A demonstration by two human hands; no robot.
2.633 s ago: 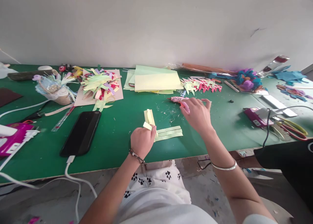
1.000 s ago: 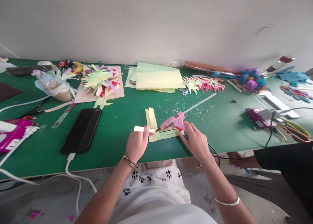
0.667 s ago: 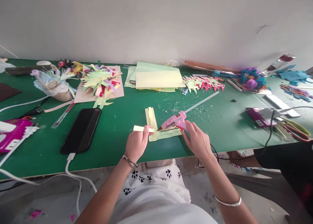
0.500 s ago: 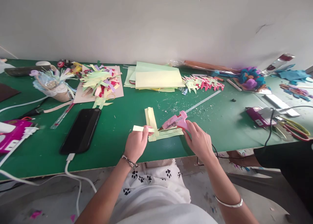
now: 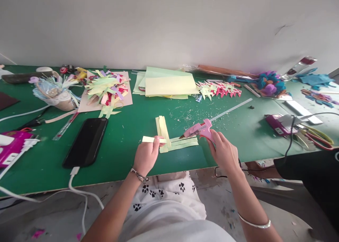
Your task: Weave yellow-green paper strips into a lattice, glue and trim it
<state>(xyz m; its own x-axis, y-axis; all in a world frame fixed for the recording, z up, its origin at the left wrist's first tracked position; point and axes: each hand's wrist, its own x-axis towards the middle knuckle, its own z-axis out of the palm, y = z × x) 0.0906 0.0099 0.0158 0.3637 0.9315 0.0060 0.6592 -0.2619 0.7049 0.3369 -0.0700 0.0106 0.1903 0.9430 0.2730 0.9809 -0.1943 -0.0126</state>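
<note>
Between thumb and fingers, my left hand (image 5: 147, 153) pinches a pale yellow paper strip (image 5: 148, 139). It is right beside an L-shaped piece of joined paper strips (image 5: 163, 131) lying on the green table. My right hand (image 5: 224, 148) is wrapped round the handle of a pink glue gun (image 5: 198, 129). A clear glue stick (image 5: 233, 108) sticks out of the gun's back. The nozzle points left, just above the horizontal arm of the L-shaped piece; whether it touches the paper I cannot tell.
A black phone (image 5: 85, 142) on a white cable lies to the left. Behind are a pile of cut paper strips (image 5: 106, 88), stacked paper sheets (image 5: 169, 85) and a woven paper piece (image 5: 219, 89). Scissors (image 5: 317, 136) and a magenta power strip (image 5: 280, 125) lie right, near another person's leg.
My right hand has drawn the glue gun to the right, away from the corner of the L-shaped piece. My left hand keeps its pinch on the strip, almost unmoved.
</note>
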